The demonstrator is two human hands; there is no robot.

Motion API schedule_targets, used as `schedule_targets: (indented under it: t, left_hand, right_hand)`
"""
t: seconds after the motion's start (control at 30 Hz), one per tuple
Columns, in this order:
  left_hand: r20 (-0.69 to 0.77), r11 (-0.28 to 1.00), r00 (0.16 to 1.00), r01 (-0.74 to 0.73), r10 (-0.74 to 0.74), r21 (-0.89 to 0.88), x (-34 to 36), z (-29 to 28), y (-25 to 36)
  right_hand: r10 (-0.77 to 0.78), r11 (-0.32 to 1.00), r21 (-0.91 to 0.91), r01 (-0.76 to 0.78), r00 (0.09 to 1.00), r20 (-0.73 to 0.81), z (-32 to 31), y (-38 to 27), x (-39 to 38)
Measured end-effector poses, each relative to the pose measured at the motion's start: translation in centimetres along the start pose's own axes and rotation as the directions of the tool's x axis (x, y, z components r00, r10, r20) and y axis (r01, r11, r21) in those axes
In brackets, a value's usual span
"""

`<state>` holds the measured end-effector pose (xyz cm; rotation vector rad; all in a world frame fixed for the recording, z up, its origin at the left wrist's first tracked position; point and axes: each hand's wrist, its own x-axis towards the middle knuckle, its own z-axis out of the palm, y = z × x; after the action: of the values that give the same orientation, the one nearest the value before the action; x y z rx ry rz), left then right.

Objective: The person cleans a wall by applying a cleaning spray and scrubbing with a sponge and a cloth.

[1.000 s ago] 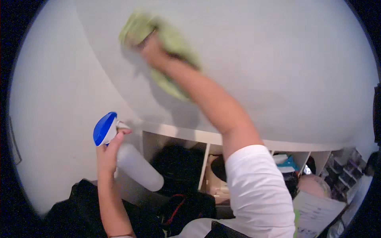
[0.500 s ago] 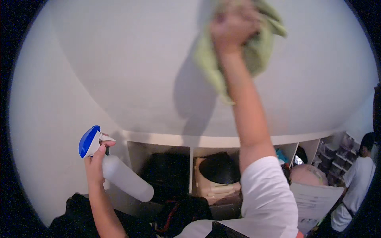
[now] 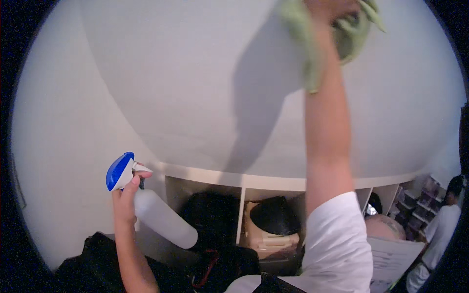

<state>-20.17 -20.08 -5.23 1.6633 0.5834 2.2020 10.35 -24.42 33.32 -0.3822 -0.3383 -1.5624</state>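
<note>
White shelf [image 3: 276, 183], split by upright dividers [image 3: 241, 215]. Beige case [image 3: 273, 240] sits inside, a black piece [image 3: 275, 215] resting on top. Left of the case, past a divider, lies a black bundle [image 3: 207, 212], form unclear. Well right of the case: dark item [image 3: 374, 201], bright patch.

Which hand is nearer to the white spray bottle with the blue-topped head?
Left. The left hand grips the spray bottle at its neck; the right hand, holding the green cloth, is well away, up at the picture's top edge.
</note>
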Motion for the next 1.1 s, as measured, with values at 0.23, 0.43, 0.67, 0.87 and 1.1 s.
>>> schedule_targets:
  t: [0.23,0.43,0.67,0.87,1.1]
  left_hand:
    - [-0.058,0.996,0.998,0.027,-0.022,0.087,0.0,0.1,-0.4]
    - [-0.114,0.997,0.992,0.059,-0.053,0.052,-0.1,-0.6,-0.3]
    - [-0.122,0.990,0.987,0.113,-0.103,0.080,0.0,-0.9,0.0]
    - [-0.258,0.980,0.966,0.084,-0.035,0.181,0.7,-5.4,0.2]
    - [-0.322,0.984,0.944,0.115,-0.067,0.134,1.2,-7.6,0.4]
  right_hand:
    - [-0.448,0.401,0.907,-0.129,0.836,0.318,-2.1,-17.9,-17.4]
    - [0.112,0.876,0.428,-0.221,0.958,0.266,-1.7,-3.6,-1.5]
    - [-0.318,0.917,0.352,0.187,0.876,0.362,-0.1,-14.4,-3.6]
    - [-0.661,0.446,0.875,-0.189,0.590,0.464,-7.7,-25.4,-28.5]
    - [-0.728,0.682,0.712,0.168,0.060,0.683,-11.2,-20.1,-34.2]
